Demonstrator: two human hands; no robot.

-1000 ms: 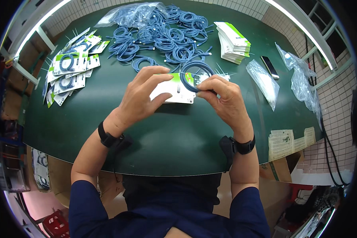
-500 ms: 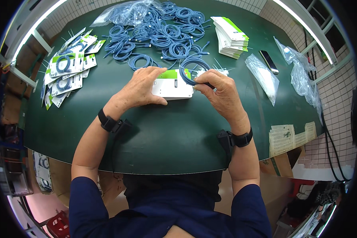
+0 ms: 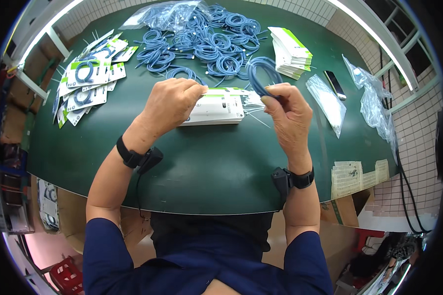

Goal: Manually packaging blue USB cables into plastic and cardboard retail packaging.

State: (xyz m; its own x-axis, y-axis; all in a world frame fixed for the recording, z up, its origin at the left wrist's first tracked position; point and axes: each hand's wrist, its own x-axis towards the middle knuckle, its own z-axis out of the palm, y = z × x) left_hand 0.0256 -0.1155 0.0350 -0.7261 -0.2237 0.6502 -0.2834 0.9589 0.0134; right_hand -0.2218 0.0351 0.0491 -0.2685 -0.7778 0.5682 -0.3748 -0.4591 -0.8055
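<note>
My right hand (image 3: 291,105) pinches a coiled blue cable (image 3: 264,73) between thumb and fingers and holds it raised, right of a stack of white-and-green packaging cards (image 3: 216,109). At the stack's left end my left hand (image 3: 174,102) is closed, its fingertips together at the cards' far edge. What lies between those fingertips is hidden, as is the left part of the stack. White cable ties (image 3: 253,101) lie just beyond the stack's right end, under the raised coil.
A heap of blue cable coils (image 3: 206,44) and a clear plastic bag (image 3: 174,14) cover the far side. Carded cables (image 3: 86,73) pile at the left. Another card stack (image 3: 289,51), a bag of white ties (image 3: 327,103), a phone (image 3: 334,84) and crumpled plastic (image 3: 374,93) lie right.
My right hand has moved right with the cable coil, away from the cards. My left hand has gone from spread fingers to a closed grip at the stack's left end.
</note>
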